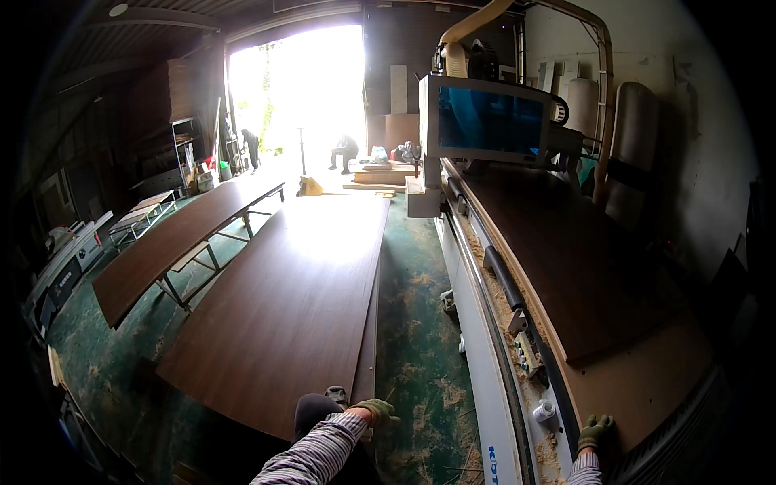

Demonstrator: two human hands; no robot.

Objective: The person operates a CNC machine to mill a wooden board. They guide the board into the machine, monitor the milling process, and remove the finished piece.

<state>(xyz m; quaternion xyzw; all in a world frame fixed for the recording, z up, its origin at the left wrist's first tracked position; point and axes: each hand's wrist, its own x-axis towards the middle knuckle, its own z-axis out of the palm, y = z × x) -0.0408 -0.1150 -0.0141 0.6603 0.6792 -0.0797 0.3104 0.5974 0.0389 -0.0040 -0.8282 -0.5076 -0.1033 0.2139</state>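
My left hand (378, 412), in a green-grey work glove with a striped sleeve behind it, hangs past my knee beside the near end of a stack of dark brown boards (275, 315). Its fingers point right, loosely apart, and I make out nothing held. My right hand (596, 432), gloved the same way, rests with fingers laid out on the near left edge of a light brown base panel (647, 380). On that panel lies a long dark brown board (566, 259), stretching along the bed of a large cutting machine (485, 113).
Sawdust lies along the machine's side rail (505, 323), near a small button box (527, 356). Another brown board (186, 234) rests on metal trestles at left. A yellow pallet jack (309, 186) and a distant person (344, 151) are by the bright doorway.
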